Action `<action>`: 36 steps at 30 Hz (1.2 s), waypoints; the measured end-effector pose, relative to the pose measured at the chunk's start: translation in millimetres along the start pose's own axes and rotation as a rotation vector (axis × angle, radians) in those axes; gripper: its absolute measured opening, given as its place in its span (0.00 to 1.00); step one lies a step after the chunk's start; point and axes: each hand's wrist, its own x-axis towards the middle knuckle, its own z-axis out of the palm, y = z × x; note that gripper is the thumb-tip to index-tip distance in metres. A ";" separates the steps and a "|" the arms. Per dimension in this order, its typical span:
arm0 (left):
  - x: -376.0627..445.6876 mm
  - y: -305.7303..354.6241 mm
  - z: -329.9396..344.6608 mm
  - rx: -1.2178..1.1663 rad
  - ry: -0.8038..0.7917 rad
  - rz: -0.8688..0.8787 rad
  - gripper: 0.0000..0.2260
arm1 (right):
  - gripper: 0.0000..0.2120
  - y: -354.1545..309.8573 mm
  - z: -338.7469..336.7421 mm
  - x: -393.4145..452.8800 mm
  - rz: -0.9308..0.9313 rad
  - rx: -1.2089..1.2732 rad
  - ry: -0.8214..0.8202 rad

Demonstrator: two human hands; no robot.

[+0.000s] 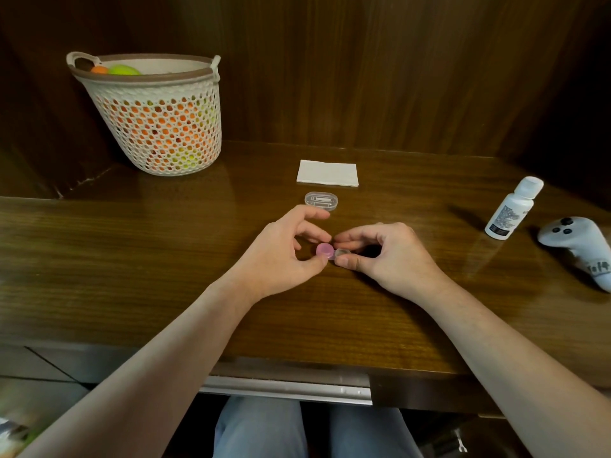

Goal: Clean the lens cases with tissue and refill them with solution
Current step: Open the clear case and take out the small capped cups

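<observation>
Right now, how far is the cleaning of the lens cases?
Nothing looks finished. In hand: the left hand pinches the pink cap and the right hand holds the clear side of the lens case. Left: the tissue lies folded and the solution bottle stands capped.

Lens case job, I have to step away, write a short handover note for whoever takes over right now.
Left hand: pinches the pink cap of the lens case.
Right hand: fingers pinch the case's clear side.
Folded tissue lies flat behind the hands; a clear oval container sits between it and them.
Solution bottle stands capped at right.
Done: nothing visible yet.
Left: open the case, wipe with the tissue, refill.
</observation>
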 end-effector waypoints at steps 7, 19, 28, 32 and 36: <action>2.2 -4.1 1.6 -0.007 0.058 -0.044 0.25 | 0.16 -1.1 0.0 -1.0 0.004 -0.002 0.003; 2.0 1.0 1.2 0.000 0.008 -0.016 0.24 | 0.14 -4.0 -1.8 -1.8 -0.007 0.008 -0.010; 1.6 -2.1 -1.7 -0.119 0.126 -0.042 0.20 | 0.15 -8.0 -1.6 -2.8 0.022 0.005 -0.008; 1.7 -1.7 -4.4 -0.148 0.227 -0.074 0.18 | 0.15 -10.6 -1.7 -3.2 0.024 0.002 -0.003; 1.8 -1.9 -3.8 -0.029 0.282 -0.099 0.14 | 0.15 -13.1 -2.2 -5.1 0.025 -0.006 0.003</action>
